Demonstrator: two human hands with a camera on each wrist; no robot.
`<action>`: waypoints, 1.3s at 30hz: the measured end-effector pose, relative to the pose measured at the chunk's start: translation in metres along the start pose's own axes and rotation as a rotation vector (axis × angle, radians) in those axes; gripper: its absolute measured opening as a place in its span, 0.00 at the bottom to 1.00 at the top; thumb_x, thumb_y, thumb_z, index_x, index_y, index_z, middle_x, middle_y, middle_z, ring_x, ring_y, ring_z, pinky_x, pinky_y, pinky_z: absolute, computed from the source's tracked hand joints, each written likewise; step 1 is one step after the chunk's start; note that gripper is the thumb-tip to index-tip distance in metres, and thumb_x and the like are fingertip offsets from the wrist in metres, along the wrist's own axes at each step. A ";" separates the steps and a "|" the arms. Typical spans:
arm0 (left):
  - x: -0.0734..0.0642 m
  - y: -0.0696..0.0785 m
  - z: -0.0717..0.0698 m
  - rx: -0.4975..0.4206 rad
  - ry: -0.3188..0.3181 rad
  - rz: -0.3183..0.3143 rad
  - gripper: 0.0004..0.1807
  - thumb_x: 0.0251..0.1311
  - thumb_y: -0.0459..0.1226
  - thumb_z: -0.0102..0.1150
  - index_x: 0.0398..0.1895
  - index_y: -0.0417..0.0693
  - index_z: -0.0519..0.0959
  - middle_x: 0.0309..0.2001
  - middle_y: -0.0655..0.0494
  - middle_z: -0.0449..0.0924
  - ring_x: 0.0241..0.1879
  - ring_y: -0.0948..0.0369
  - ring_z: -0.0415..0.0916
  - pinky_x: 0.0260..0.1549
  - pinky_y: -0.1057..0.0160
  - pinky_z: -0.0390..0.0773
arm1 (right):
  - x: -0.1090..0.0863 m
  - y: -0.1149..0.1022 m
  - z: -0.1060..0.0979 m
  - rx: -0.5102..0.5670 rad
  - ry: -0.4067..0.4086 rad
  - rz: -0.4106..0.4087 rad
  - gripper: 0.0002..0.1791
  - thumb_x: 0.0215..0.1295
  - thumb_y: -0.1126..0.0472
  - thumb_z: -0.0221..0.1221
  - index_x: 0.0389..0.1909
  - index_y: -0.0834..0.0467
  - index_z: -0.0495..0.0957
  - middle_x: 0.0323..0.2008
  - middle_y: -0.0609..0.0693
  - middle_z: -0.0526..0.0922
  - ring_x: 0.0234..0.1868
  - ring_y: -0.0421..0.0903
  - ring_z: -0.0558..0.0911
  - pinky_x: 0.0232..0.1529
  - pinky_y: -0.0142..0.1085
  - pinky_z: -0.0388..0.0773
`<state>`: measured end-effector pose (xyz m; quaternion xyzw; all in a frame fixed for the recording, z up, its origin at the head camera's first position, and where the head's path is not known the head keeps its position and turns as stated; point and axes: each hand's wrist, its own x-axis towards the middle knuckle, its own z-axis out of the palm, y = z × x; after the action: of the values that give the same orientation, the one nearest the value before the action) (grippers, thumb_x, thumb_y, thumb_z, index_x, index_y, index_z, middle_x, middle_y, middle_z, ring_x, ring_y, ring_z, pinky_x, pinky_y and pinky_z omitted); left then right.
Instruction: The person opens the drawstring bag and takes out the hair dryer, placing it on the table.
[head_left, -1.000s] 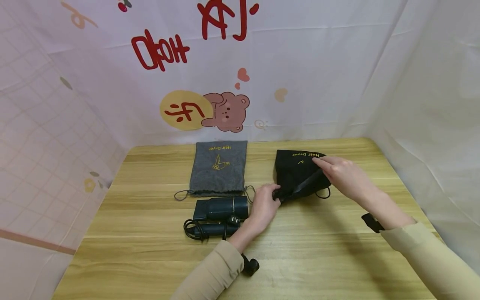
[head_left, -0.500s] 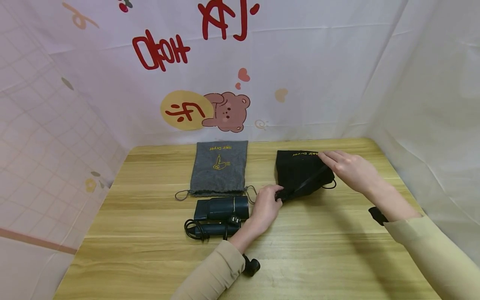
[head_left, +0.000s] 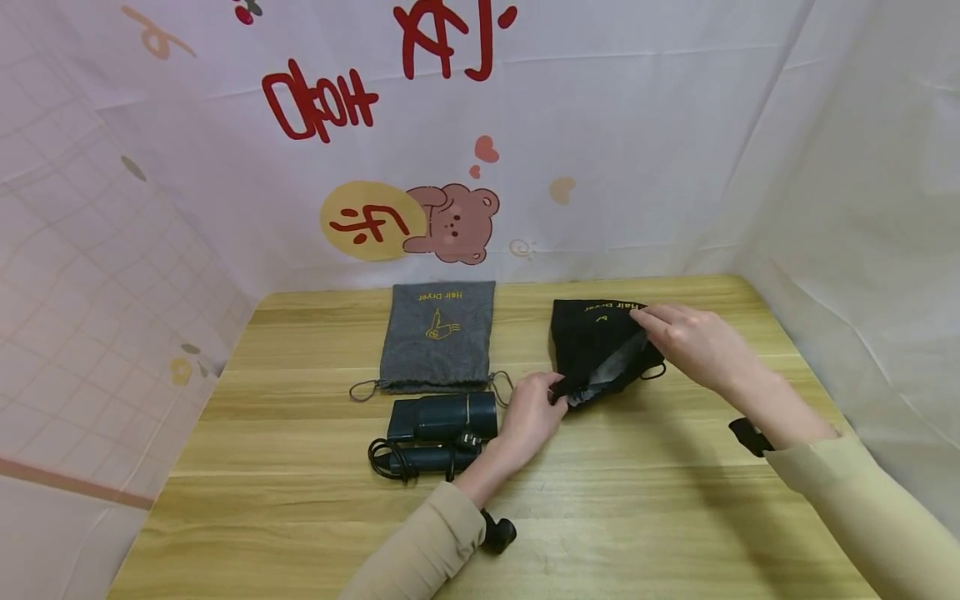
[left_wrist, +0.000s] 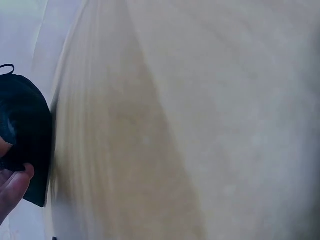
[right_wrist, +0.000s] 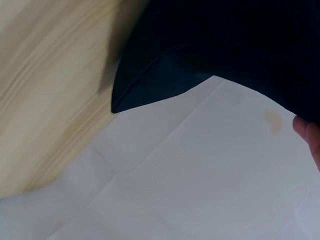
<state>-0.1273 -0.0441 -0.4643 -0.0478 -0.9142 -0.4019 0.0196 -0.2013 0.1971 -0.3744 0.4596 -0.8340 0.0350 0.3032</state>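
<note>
A black drawstring bag (head_left: 588, 342) with yellow "Hair Dryer" lettering is held partly raised at the right of the table. My left hand (head_left: 534, 417) pinches the left end of its mouth. With thumb and fingers, my right hand (head_left: 697, 346) grips the bag's other side, near the lettering. Between the hands the mouth gapes, and a lighter grey inside shows. The left wrist view has the bag (left_wrist: 30, 120) at its left edge, pinched by fingertips (left_wrist: 17, 190). Dark cloth of the bag (right_wrist: 225, 35) fills the top of the right wrist view, with fingertips (right_wrist: 306, 131) on its edge.
A grey drawstring bag (head_left: 438, 333) lies flat at the back, left of the black one. In front of it rests a dark folded hair dryer (head_left: 442, 417) with a coiled cord (head_left: 382, 467), close to my left forearm. White printed cloth (head_left: 637, 150) walls the wooden table.
The black bag's mouth has spread wider, so more of the grey inside shows. My right hand went a little right, then slightly back. My left hand has barely moved.
</note>
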 end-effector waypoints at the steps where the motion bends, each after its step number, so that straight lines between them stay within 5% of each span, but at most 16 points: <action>1: 0.000 0.000 -0.001 -0.005 0.000 -0.004 0.15 0.67 0.31 0.66 0.56 0.42 0.87 0.49 0.47 0.90 0.42 0.58 0.87 0.36 0.69 0.82 | 0.000 -0.002 0.000 0.014 0.004 0.004 0.24 0.48 0.77 0.72 0.50 0.67 0.86 0.39 0.61 0.90 0.38 0.58 0.91 0.35 0.50 0.88; 9: -0.002 0.005 -0.006 0.006 0.010 -0.026 0.21 0.68 0.36 0.68 0.63 0.44 0.83 0.54 0.47 0.89 0.52 0.54 0.87 0.50 0.58 0.86 | -0.001 -0.016 0.001 0.098 0.023 0.038 0.21 0.47 0.72 0.76 0.46 0.68 0.88 0.37 0.58 0.91 0.34 0.54 0.91 0.31 0.45 0.87; 20: -0.002 0.019 -0.029 0.010 -0.063 0.025 0.22 0.70 0.38 0.67 0.66 0.46 0.81 0.53 0.49 0.89 0.49 0.54 0.88 0.46 0.62 0.86 | -0.011 -0.026 0.004 0.127 -0.005 0.107 0.21 0.49 0.69 0.77 0.48 0.66 0.88 0.37 0.57 0.92 0.32 0.52 0.91 0.27 0.43 0.85; 28: 0.008 0.021 -0.045 0.078 -0.100 0.131 0.23 0.74 0.40 0.62 0.70 0.49 0.78 0.61 0.51 0.86 0.56 0.52 0.84 0.49 0.60 0.84 | -0.014 -0.036 0.002 0.138 0.066 0.108 0.22 0.47 0.66 0.78 0.47 0.64 0.89 0.38 0.57 0.92 0.32 0.52 0.91 0.23 0.41 0.84; 33: 0.020 0.023 -0.056 0.134 -0.125 0.178 0.24 0.76 0.41 0.61 0.72 0.52 0.77 0.67 0.51 0.82 0.61 0.51 0.83 0.54 0.53 0.85 | -0.018 -0.048 -0.003 0.158 0.143 0.120 0.16 0.70 0.56 0.66 0.47 0.65 0.89 0.43 0.60 0.92 0.38 0.57 0.91 0.32 0.47 0.87; 36: 0.027 0.023 -0.060 0.158 -0.169 0.184 0.25 0.77 0.43 0.59 0.74 0.55 0.75 0.72 0.51 0.78 0.66 0.51 0.81 0.61 0.50 0.83 | -0.021 -0.057 -0.005 0.153 0.193 0.124 0.28 0.81 0.47 0.51 0.46 0.66 0.89 0.42 0.60 0.92 0.38 0.57 0.91 0.35 0.48 0.88; 39: 0.035 0.023 -0.063 0.180 -0.228 0.203 0.27 0.77 0.44 0.59 0.76 0.57 0.73 0.74 0.53 0.76 0.71 0.52 0.77 0.66 0.50 0.80 | -0.024 -0.066 -0.007 0.151 0.223 0.130 0.32 0.83 0.43 0.47 0.45 0.65 0.90 0.40 0.59 0.92 0.37 0.56 0.91 0.35 0.48 0.87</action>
<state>-0.1599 -0.0728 -0.4023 -0.1833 -0.9333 -0.3061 -0.0395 -0.1367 0.1796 -0.3961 0.4192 -0.8183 0.1678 0.3557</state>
